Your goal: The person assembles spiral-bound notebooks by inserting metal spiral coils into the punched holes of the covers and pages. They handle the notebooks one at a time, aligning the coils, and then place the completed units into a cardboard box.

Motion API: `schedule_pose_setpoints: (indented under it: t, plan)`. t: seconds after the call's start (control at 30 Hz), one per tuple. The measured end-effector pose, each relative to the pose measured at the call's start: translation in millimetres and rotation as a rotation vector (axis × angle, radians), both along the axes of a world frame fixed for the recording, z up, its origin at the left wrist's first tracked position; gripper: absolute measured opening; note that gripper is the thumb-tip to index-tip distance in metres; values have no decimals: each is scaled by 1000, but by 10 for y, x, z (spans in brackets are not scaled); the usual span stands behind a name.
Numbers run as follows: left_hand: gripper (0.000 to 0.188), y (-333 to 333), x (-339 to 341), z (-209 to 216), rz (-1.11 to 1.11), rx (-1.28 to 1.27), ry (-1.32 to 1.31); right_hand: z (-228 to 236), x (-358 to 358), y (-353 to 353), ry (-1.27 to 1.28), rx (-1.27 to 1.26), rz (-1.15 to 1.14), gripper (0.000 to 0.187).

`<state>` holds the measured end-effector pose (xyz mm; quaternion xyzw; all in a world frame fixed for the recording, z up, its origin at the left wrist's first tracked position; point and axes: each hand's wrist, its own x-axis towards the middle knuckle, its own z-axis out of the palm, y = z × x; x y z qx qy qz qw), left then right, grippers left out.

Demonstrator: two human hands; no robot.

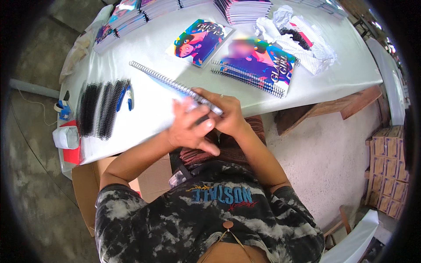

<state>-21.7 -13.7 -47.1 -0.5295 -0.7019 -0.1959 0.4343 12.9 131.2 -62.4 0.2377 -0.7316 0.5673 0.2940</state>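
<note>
A spiral-bound notebook is held on edge over the near side of the table, its coil facing up and slanting down toward me. My right hand grips its near end. Fingers apart and partly blurred, my left hand is close beside the coil's near end; whether it touches the wire I cannot tell. Beyond my hands lie a notebook with a colourful illustrated cover and, to its right, a small stack of similar coil-bound notebooks.
Black plastic-looking coils lie in a bundle at the left, with blue-and-white pens alongside. Stacked notebooks line the far edge. Crumpled paper holds dark coils at the far right. A cardboard box stands below the table.
</note>
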Motion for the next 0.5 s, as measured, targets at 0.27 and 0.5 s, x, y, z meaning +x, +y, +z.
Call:
schedule_pose_setpoints:
  t: [0.27, 0.5]
  plan:
    - [100, 23, 294, -204, -39, -78, -412, -46, 30, -58, -11, -72, -39, 49]
    - [42, -127, 646, 845, -148, 286, -1091, 890, 365, -1, 154, 395, -77, 65]
